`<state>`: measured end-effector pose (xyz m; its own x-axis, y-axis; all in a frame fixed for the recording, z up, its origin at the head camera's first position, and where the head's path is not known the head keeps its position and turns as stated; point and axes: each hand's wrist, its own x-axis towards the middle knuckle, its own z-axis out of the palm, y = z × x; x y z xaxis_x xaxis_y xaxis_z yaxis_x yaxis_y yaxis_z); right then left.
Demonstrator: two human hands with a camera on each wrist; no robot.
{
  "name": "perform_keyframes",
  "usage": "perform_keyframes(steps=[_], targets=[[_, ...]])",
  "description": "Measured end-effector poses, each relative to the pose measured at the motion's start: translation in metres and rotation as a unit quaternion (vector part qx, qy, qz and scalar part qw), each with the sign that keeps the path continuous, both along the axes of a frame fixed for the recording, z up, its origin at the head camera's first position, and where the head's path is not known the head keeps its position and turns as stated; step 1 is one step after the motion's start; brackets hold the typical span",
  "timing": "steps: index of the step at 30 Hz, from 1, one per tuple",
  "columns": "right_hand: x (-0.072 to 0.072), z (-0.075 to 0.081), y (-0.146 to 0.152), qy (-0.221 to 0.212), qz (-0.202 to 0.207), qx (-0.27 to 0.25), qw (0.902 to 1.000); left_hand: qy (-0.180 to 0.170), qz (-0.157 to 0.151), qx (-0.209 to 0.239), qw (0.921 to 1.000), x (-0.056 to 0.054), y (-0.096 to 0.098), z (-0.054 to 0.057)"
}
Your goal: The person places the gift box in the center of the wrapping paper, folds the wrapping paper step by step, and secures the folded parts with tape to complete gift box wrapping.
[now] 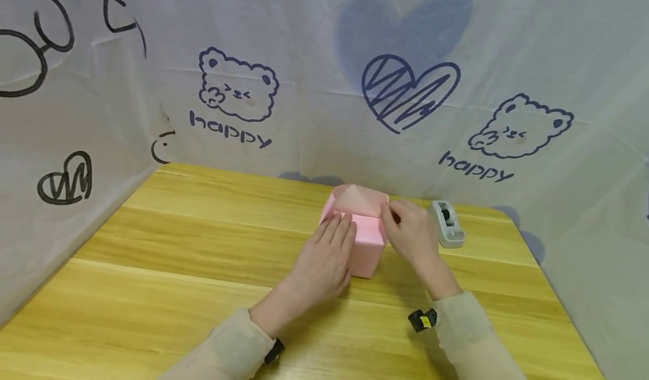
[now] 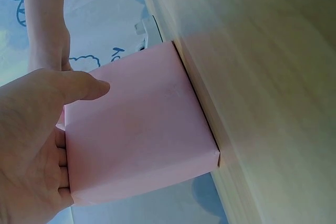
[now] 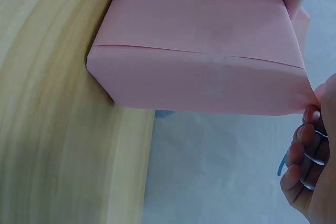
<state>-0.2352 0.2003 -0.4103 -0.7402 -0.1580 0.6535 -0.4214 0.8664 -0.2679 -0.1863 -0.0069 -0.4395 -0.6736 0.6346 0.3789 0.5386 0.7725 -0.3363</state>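
Observation:
A pink paper box (image 1: pixel 366 260) stands on the table, its top flap (image 1: pixel 359 200) raised at the far side. My left hand (image 1: pixel 324 259) rests on top with its fingers straight; in the left wrist view its thumb (image 2: pixel 89 87) lies against the near face. At the right corner of the raised flap, my right hand (image 1: pixel 412 229) pinches the paper between thumb and forefinger. The right wrist view shows the side of the box (image 3: pixel 194 77) with a seam and a patch of clear tape. The inside of the box is hidden.
Behind the right hand, a white tape dispenser (image 1: pixel 450 230) stands near the table's back edge. The wood-grain table (image 1: pixel 203 239) meets a pale cloth backdrop (image 1: pixel 314 75) with drawn hearts and bears. Dark straps (image 1: pixel 423 319) show by both sleeves.

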Motion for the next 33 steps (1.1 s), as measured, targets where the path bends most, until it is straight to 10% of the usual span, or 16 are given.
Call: perform_keyframes(steps=[33], targets=[[-0.016,0.005,-0.003,0.062,0.028,0.002,0.9977,-0.008,0.007,-0.015,0.9998,0.002,-0.002,0.001]])
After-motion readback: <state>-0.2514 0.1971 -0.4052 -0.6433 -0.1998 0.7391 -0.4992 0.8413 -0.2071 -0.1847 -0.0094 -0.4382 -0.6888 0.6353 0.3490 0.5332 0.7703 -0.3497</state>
